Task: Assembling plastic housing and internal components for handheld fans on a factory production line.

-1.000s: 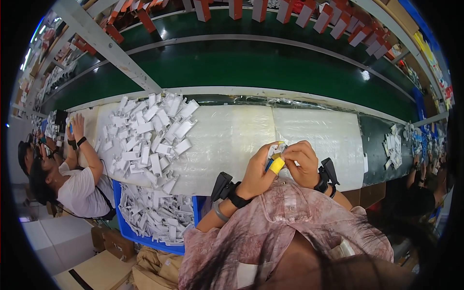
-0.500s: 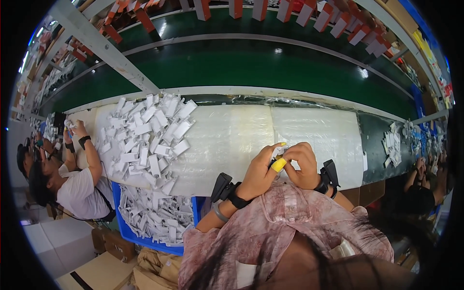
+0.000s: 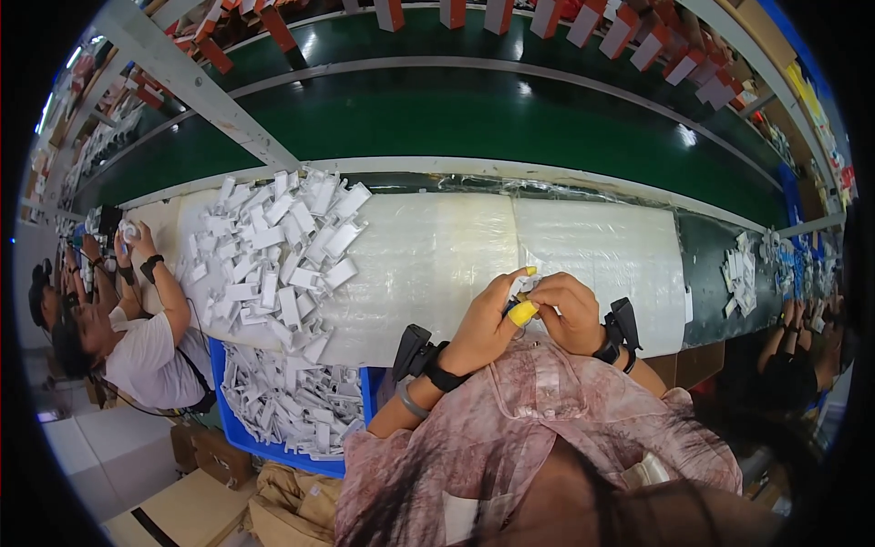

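My left hand, with yellow covers on its thumb and a fingertip, is closed around a small white plastic piece. The fingers hide most of that piece. Close against it, my right hand has its fingers bent in a pinch, and whatever lies between their tips is too small to make out. Both hands are over the near edge of the padded bench, just in front of my body. To the left, a heap of white plastic housings covers the bench.
Bubble-wrap-like padding covers the bench. Below the heap stands a blue bin full of similar white parts. A green conveyor runs behind, with orange-and-white boxes beyond. White parts lie at right. A co-worker works at left.
My hands stay together at nearly the same spot; the right fingers shift slightly over the small piece. The co-worker at left has moved their hands a little.
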### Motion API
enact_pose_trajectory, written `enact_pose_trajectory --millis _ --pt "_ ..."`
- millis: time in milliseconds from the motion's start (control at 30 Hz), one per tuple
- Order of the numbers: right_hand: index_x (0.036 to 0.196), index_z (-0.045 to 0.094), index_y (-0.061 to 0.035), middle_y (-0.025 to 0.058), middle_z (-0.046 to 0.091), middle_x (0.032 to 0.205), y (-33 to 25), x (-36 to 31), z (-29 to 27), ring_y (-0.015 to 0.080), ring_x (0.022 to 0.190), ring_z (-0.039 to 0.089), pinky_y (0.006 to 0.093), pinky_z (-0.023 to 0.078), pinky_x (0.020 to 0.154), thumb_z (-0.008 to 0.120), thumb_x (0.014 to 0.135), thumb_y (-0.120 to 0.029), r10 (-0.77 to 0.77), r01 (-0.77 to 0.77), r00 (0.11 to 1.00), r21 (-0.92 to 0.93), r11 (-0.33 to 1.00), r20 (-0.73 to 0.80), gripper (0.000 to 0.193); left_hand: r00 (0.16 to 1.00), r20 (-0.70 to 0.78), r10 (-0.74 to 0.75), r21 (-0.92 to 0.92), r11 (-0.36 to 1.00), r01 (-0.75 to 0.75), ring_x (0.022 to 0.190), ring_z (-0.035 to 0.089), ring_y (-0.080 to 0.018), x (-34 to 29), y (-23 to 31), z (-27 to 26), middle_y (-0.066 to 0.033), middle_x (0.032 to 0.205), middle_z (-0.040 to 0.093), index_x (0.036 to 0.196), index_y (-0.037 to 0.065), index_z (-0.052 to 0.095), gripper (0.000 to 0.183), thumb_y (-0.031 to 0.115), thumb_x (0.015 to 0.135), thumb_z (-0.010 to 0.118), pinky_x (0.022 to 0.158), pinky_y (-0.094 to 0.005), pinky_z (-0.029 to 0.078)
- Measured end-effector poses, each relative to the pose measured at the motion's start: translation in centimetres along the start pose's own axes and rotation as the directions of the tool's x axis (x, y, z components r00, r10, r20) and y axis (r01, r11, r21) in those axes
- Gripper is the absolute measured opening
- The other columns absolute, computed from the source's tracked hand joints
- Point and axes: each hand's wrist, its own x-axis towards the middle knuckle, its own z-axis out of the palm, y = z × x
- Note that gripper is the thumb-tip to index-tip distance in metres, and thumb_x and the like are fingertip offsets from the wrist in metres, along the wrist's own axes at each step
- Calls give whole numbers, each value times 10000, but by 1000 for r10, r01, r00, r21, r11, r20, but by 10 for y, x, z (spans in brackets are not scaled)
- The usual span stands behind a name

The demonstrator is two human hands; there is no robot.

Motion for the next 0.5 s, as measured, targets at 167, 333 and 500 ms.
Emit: enact_pose_trajectory --millis 167,333,500 --pt "890 596 12 133 596 837 2 -7 -1 278 734 610 327 501 624 658 679 126 -1 1 1000 -20 1000 -10 247 993 39 -111 -29 993 112 1002 560 -388 1 4 2 -225 1112 550 1276 -7 447 427 86 867 531 853 -374 444" --pt "894 587 16 133 592 830 4 -11 -2 276 727 606 329 497 616 651 685 127 -7 7 1000 -14 1000 -16 245 998 38 -56 -14 998 56 990 574 -383 2 2 4 -223 1113 561 1254 -6 469 401 67 863 525 840 -369 456" --pt "893 585 17 132 588 827 3 -9 1 273 711 597 332 490 604 651 687 125 -12 12 1000 -4 1000 -7 241 1000 13 -5 54 999 4 982 577 -389 0 1 1 -228 1107 568 1245 -10 473 398 67 858 523 834 -376 462"
